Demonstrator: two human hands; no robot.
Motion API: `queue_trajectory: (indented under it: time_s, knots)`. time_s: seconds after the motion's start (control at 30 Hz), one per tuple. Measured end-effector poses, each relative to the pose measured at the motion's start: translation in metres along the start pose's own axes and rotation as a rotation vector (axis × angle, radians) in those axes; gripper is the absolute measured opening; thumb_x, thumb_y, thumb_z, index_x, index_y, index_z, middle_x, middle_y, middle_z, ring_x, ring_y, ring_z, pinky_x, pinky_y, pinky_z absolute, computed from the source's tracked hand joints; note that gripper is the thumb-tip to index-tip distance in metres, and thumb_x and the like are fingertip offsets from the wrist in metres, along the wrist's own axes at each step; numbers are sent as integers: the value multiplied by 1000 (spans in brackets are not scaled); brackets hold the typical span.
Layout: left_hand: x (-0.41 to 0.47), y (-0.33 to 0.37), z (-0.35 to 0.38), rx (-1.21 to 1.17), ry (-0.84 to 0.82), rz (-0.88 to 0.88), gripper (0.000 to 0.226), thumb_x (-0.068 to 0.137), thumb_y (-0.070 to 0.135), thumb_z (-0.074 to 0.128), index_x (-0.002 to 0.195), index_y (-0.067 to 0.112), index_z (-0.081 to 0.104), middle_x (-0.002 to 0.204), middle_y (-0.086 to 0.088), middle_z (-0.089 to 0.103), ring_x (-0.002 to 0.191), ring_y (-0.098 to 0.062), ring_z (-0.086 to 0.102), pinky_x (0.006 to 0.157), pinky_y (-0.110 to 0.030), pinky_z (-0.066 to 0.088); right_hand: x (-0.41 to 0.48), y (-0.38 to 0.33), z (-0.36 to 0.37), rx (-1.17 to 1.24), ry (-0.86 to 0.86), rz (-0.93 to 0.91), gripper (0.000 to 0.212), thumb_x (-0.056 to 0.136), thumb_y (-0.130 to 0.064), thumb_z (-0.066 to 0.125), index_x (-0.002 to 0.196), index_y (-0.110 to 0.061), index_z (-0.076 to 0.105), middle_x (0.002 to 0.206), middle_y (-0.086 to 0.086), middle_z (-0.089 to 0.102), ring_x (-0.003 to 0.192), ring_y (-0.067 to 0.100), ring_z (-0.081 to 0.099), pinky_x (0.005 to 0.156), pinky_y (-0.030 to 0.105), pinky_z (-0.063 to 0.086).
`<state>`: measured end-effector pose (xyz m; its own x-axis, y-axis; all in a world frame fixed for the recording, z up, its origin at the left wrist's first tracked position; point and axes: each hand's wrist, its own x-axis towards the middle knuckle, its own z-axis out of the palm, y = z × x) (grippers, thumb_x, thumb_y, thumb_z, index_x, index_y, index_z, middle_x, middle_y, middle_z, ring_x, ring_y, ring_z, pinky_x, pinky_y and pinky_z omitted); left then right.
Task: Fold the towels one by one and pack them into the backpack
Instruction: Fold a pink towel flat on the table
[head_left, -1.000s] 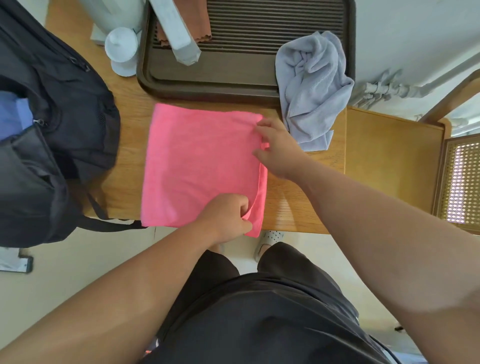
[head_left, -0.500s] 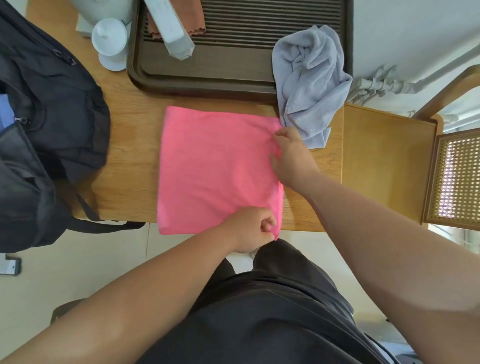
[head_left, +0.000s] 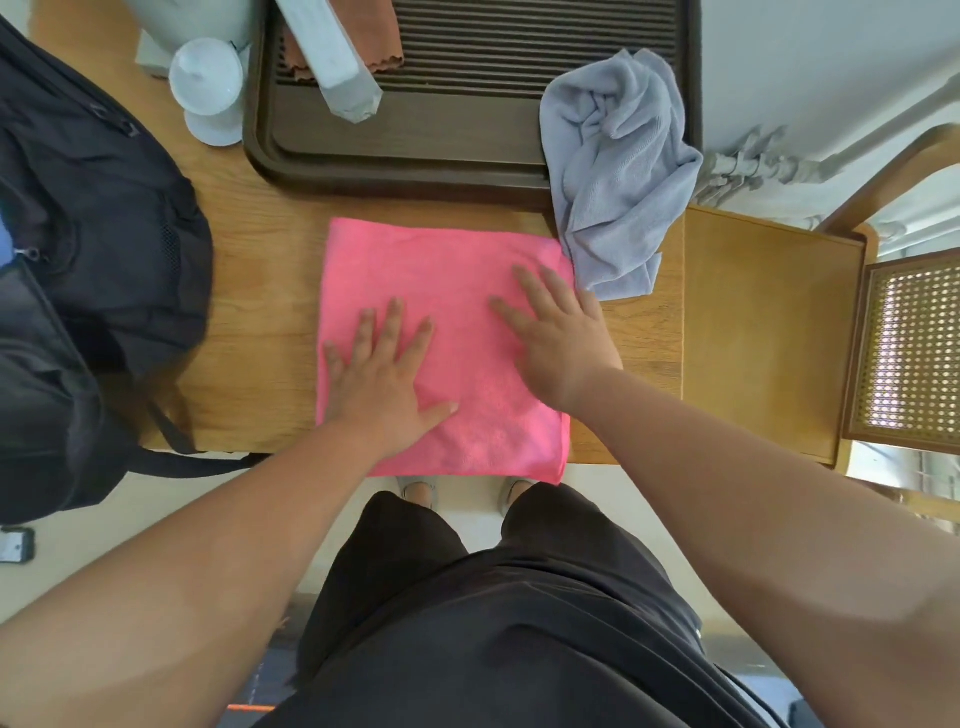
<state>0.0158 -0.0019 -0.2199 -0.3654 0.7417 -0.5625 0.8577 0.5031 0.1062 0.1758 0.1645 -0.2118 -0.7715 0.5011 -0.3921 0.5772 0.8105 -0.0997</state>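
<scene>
Both hands lie flat, palms down and fingers spread, on a bright pink square terry towel (head_left: 457, 291) that is spread on a light wooden table (head_left: 260, 322). The left hand (head_left: 382, 374) presses the towel's left half, its fingers pointing away from the person and its thumb stretched out to the right. The right hand (head_left: 558, 343) rests on the towel's right part, near the right edge, with its fingers angled toward the far left. Neither hand grips anything; they only rest open on the cloth.

The pink towel lies smooth and flat, and its near edge hangs slightly over the front edge of the table. Just beside its far right corner sits a crumpled pale grey towel (head_left: 618, 166), bunched in a heap; part of it lies on the table and part on the corner of a dark brown slatted rectangular tray (head_left: 415, 161) at the far side of the table. On the tray lie a grey-white long box-shaped object (head_left: 332, 62) and a brownish cloth (head_left: 379, 36) under it.

To the left of the tray stands a white round lidded cup (head_left: 208, 83). A black fabric backpack (head_left: 88, 291) takes up the left end of the table, well apart from the pink towel, with a strap (head_left: 192, 457) trailing off the front edge. To the right of the table stands a wooden chair (head_left: 769, 332) with a woven cane back.
</scene>
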Motion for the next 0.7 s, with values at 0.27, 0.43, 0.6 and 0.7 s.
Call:
queue_trajectory:
  time_s: [0.27, 0.43, 0.6, 0.7]
  knots:
    - [-27, -24, -1, 103, 42, 48, 93, 77, 86, 27, 153, 31, 30, 163, -10, 20, 141, -37, 29, 108, -56, 34, 8, -20, -4, -15, 139, 9, 38, 96, -47, 50, 107, -17, 70, 110, 5, 63, 109, 33, 52, 95, 47, 36]
    - [-1, -37, -38, 26, 259, 96, 50, 94, 48, 48, 133, 17, 49, 132, -13, 49, 113, -37, 51, 91, -50, 47, 26, -15, -18, 107, 165, 108, 40, 91, -27, 60, 130, -21, 57, 125, 4, 54, 117, 31, 49, 97, 45, 39]
    - [43, -44, -73, 91, 246, 78, 64, 95, 27, 52, 154, 24, 28, 162, -5, 23, 132, -33, 37, 104, -49, 38, 48, -10, -27, 67, 40, 220, 38, 93, -27, 59, 131, -23, 56, 129, 4, 53, 123, 29, 46, 100, 42, 38]
    - [61, -46, -84, 157, 214, 105, 69, 92, 14, 51, 156, 24, 25, 157, -3, 31, 126, -29, 39, 103, -45, 39, 57, -9, -34, 35, -51, 249, 28, 96, -34, 50, 120, -26, 64, 125, 6, 54, 120, 30, 46, 98, 44, 39]
